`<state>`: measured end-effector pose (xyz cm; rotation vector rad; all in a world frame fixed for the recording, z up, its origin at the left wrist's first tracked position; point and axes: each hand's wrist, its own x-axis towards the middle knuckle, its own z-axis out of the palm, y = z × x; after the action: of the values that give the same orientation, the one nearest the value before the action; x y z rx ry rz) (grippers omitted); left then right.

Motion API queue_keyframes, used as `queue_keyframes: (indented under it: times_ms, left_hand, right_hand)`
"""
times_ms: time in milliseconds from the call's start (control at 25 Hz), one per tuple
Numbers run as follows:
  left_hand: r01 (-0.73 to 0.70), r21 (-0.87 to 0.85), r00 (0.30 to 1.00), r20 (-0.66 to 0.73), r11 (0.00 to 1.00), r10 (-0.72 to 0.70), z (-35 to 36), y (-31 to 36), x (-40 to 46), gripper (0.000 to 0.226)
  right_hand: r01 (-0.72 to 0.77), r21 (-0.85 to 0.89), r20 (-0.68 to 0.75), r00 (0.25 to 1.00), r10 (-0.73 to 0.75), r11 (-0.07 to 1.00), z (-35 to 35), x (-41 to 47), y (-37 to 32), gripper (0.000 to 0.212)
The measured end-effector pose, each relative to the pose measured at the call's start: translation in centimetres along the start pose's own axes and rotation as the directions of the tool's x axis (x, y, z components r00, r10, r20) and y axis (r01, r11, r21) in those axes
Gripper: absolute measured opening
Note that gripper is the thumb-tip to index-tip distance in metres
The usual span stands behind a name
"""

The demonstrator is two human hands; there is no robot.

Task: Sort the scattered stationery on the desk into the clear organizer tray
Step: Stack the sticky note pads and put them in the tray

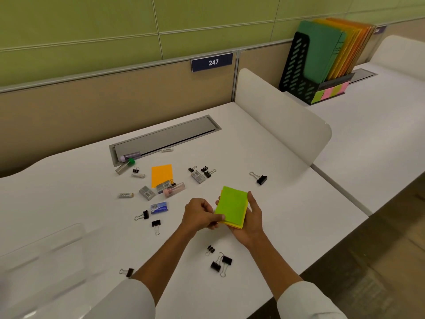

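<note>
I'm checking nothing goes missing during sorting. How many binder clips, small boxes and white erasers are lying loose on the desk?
binder clips: 12
small boxes: 4 (3 grey, 1 blue)
white erasers: 3
Total: 19

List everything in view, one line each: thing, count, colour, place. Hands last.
Sticky pad: one, green over yellow, held in both hands.
Orange note: one, flat on the desk, centre.
Binder clips: about a dozen, black, scattered.
Staple boxes: several, grey and one blue, centre-left.
Erasers: a few, white, left and by the slot.
Tray: one, clear, bottom left, blurred.
Cable slot: one, grey, far side of the desk.
File rack: one, black, coloured folders, next desk.
Left hand: pinching the pad's near corner.
Right hand: cradling the pad.
</note>
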<state>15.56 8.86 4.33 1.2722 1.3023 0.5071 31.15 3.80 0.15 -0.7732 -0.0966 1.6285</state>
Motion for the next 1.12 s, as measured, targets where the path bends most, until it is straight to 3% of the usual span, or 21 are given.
queue_keyframes:
  times_ms: [120,280,440,640,800,920,1120]
  left_hand:
    - [-0.127,0.223,0.992,0.007,0.966,0.129,-0.9,-0.5,-0.2,0.045]
    - [-0.192,0.358,0.981,0.035,0.914,0.192,-2.8,-0.5,-0.1,0.051]
    - [-0.231,0.467,0.944,-0.104,0.853,0.313,-5.9,-0.2,0.9,0.046]
    - [-0.111,0.409,0.856,-0.424,0.906,0.296,-11.3,-0.5,4.3,0.032]
    - [0.072,0.473,0.861,-0.474,0.878,0.185,-14.7,-0.9,8.2,0.031]
    - [0.209,0.538,0.880,-0.468,0.817,0.083,-16.0,-1.1,11.2,0.046]
    - [0.316,0.589,0.869,-0.495,0.744,0.022,-15.3,-0.2,14.7,0.061]
  right_hand:
    - [0.019,-0.070,-0.046,0.999,-0.022,0.997,0.8,-0.2,0.9,0.057]
    - [-0.019,-0.073,-0.099,0.995,0.011,0.997,1.8,-0.1,2.1,0.041]
    - [-0.045,-0.038,-0.099,0.994,0.041,0.998,2.6,0.8,2.8,0.042]
    - [-0.033,0.003,-0.075,0.997,0.033,0.999,3.6,2.2,3.2,0.053]
    - [-0.056,0.005,-0.035,0.998,0.056,0.998,4.7,3.7,3.4,0.058]
    - [-0.105,0.054,0.006,0.994,0.105,0.993,4.7,4.9,3.4,0.065]
    - [-0.144,0.100,0.063,0.988,0.138,0.984,5.0,6.8,2.7,0.078]
